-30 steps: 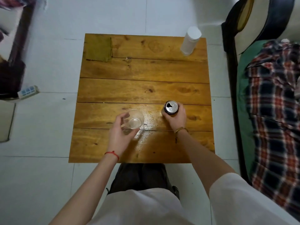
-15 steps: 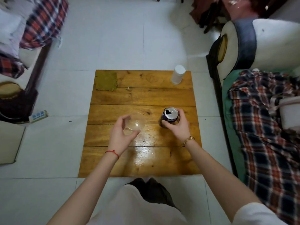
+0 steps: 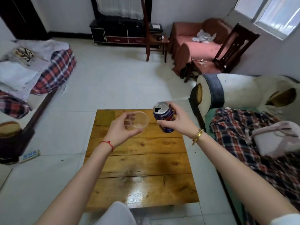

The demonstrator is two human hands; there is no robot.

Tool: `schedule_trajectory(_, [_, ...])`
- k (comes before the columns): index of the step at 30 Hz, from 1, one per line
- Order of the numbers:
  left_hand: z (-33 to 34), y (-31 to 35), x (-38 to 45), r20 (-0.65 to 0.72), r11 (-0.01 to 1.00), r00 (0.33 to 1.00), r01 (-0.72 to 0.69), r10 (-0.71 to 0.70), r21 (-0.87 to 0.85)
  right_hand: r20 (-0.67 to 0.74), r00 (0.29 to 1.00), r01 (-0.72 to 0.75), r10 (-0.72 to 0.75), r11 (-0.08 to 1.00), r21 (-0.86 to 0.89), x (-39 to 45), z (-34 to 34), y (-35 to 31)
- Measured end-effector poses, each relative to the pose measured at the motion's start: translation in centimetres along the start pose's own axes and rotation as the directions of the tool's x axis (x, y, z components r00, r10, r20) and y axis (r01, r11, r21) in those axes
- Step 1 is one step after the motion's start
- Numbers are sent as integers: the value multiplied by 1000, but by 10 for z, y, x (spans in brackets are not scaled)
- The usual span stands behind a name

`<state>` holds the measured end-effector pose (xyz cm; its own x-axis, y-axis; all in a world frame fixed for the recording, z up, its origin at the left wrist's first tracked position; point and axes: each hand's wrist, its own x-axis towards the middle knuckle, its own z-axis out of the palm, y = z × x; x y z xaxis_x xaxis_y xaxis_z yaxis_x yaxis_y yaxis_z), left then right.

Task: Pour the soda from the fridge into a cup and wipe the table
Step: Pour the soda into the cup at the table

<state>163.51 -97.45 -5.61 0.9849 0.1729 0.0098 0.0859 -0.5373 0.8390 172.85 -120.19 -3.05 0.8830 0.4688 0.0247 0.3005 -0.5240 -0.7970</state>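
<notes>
Blue aluminium soda can (image 3: 164,116), opened and tilted, sits grasped in the right hand (image 3: 180,120) just right of a clear plastic cup (image 3: 137,121) gripped by the left hand (image 3: 121,129) above the wooden plank table (image 3: 139,168); overtilting or a soft-walled squeeze risks a spill.

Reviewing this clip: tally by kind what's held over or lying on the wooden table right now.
Soda can, opened, gripped by the right hand: 1
Clear plastic cup, held by the left hand: 1
Green cloth lying on the far left of the table: 1
Total: 3
</notes>
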Motion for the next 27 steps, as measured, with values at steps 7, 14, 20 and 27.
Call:
schedule_trajectory(7, [-24, 33, -8, -28, 999, 999, -38, 38, -7, 48, 995, 99, -92, 982, -161, -14, -36, -72])
schedule_trajectory(14, [-36, 47, -16, -51, 999, 998, -48, 47, -13, 86, 978, 207, -190, 930, -303, -18, -48, -118])
schedule_trajectory(20, [-47, 50, -17, -59, 999, 997, -43, 43, 1, 158, 961, 273, -225, 848, -453, -6, -52, -135])
schedule_trajectory(27, [-55, 45, -18, -74, 999, 997, -33, 35, 35, 209, 946, 324, -249, 786, -527, 6, -53, -148])
